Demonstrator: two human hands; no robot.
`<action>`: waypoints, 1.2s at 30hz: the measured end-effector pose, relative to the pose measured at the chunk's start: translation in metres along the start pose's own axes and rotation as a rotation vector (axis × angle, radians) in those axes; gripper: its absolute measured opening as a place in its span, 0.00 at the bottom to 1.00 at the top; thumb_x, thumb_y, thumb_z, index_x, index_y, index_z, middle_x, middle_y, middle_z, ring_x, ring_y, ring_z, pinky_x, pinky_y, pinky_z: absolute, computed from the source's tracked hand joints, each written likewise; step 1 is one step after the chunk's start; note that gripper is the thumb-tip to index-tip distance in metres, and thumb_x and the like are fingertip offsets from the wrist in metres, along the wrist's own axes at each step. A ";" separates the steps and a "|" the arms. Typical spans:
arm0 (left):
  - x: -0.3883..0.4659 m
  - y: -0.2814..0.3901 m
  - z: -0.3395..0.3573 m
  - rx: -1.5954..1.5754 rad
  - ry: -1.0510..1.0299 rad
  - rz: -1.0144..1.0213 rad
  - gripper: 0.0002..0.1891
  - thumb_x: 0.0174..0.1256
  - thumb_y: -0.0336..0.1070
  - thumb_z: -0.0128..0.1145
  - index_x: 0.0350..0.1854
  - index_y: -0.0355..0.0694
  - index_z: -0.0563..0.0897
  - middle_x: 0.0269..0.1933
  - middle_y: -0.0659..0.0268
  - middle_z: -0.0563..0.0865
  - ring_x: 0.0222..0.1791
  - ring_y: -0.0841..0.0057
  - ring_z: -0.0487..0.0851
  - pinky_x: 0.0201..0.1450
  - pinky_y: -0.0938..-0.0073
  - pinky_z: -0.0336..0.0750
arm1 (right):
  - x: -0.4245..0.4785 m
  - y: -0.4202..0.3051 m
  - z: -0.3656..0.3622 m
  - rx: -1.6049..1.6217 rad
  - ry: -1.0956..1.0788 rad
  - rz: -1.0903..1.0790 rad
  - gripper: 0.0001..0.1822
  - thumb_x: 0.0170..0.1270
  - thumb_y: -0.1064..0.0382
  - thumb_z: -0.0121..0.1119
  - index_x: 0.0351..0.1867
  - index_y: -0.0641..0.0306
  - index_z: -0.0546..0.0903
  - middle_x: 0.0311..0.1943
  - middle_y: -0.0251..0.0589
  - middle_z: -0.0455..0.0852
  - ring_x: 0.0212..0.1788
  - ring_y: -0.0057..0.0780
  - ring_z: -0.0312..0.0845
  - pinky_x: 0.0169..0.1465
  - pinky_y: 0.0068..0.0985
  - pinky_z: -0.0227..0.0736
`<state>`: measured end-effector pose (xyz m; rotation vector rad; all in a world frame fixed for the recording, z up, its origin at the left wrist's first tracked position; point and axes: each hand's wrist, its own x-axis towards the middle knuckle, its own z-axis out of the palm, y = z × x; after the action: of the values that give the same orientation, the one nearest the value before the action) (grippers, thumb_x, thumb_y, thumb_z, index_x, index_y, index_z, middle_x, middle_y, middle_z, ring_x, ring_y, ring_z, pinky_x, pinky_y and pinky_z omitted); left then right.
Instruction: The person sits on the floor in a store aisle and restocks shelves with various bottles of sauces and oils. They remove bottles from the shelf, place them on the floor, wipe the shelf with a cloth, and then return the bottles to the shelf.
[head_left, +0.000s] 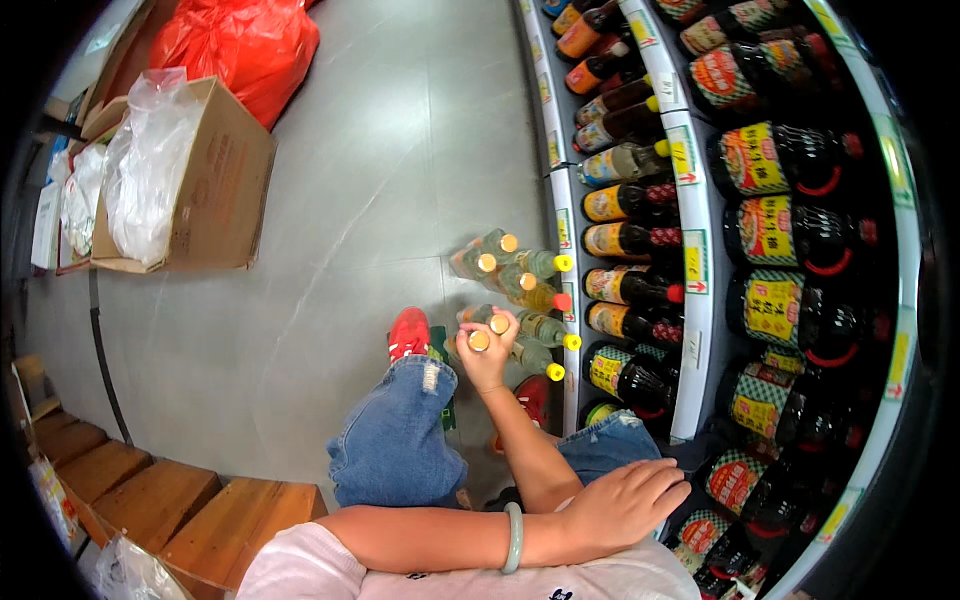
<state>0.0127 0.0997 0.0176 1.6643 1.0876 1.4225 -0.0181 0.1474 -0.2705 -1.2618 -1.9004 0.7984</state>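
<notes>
My right hand (487, 352) reaches down to the floor, its fingers around the necks of two clear bottles with gold caps, one bottle (478, 341) and another (499, 324). Close by on the floor stand several more gold-capped bottles (486, 262), yellow-capped bottles (544, 330) and a red-capped bottle of yellowish liquid (536, 298). My left arm, wearing a pale green bangle (514, 538), crosses over my right arm. The left hand (626, 499) lies flat with nothing in it, fingers stretched, near my right knee; what it rests on is partly hidden.
Shelves (682, 187) of dark sauce bottles (757, 229) with price strips run along my right. Leftward stand an open cardboard box (217, 180) with plastic bags and a red plastic bag (240, 52). Wooden crates or boards (157, 502) lie at lower left. The floor (360, 150) is grey tile.
</notes>
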 end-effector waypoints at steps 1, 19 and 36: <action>0.000 -0.001 -0.003 0.046 0.012 -0.052 0.21 0.59 0.33 0.55 0.55 0.34 0.77 0.57 0.55 0.77 0.62 0.59 0.76 0.59 0.61 0.76 | 0.002 0.004 0.006 0.001 -0.009 0.002 0.09 0.44 0.70 0.72 0.28 0.57 0.86 0.54 0.52 0.67 0.61 0.51 0.67 0.64 0.41 0.64; -0.004 -0.010 -0.011 0.273 0.025 -0.170 0.18 0.59 0.36 0.53 0.51 0.37 0.79 0.53 0.59 0.81 0.56 0.65 0.80 0.58 0.62 0.75 | 0.015 0.028 0.024 0.030 0.015 -0.002 0.07 0.48 0.70 0.73 0.29 0.58 0.85 0.56 0.51 0.68 0.64 0.53 0.65 0.67 0.43 0.63; -0.007 -0.010 -0.004 0.211 -0.032 -0.182 0.14 0.59 0.35 0.54 0.47 0.39 0.79 0.48 0.62 0.81 0.53 0.68 0.81 0.57 0.64 0.75 | -0.004 0.030 0.018 -0.286 -0.017 -0.090 0.15 0.45 0.52 0.79 0.38 0.38 0.90 0.73 0.52 0.58 0.76 0.61 0.47 0.74 0.63 0.39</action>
<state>0.0073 0.0973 0.0068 1.6769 1.3727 1.1952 -0.0169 0.1523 -0.3058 -1.3286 -2.1247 0.5042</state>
